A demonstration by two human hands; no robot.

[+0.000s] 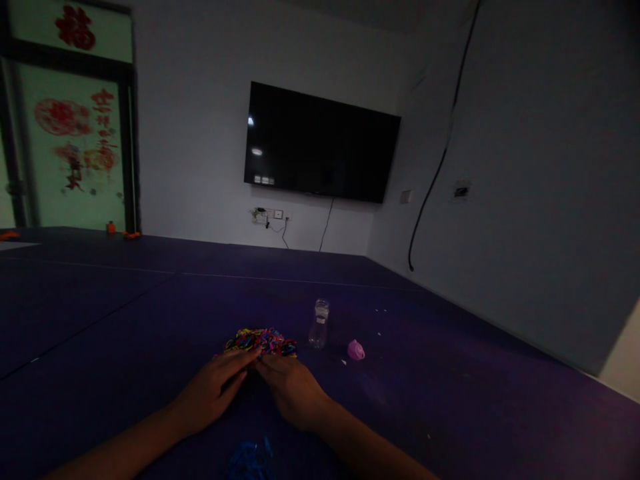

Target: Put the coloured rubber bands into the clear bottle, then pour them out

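Observation:
A pile of small multicoloured bands (pixel 270 339), perhaps hair ties or rubber bands, lies on the dark purple table (pixel 450 400). My left hand (pixel 215 387) rests against its near side with fingers stretched out and pointing inward. From the other side my right hand (pixel 290 387) does the same, its fingers flat, and the fingertips of both hands meet at the pile. Neither hand grips anything that I can see. Just right of the pile stands a clear, uncapped bottle (pixel 319 325), and beyond it lies a pink cap (pixel 356 350). Some blue strands (pixel 250 460) lie close to me.
White scraps (pixel 343 362) dot the surface near the cap. Small orange objects (pixel 131 235) sit at the far left edge by a door (pixel 75 147). A television (pixel 320 143) hangs on the back wall, and a black cable (pixel 440 160) runs down the right wall.

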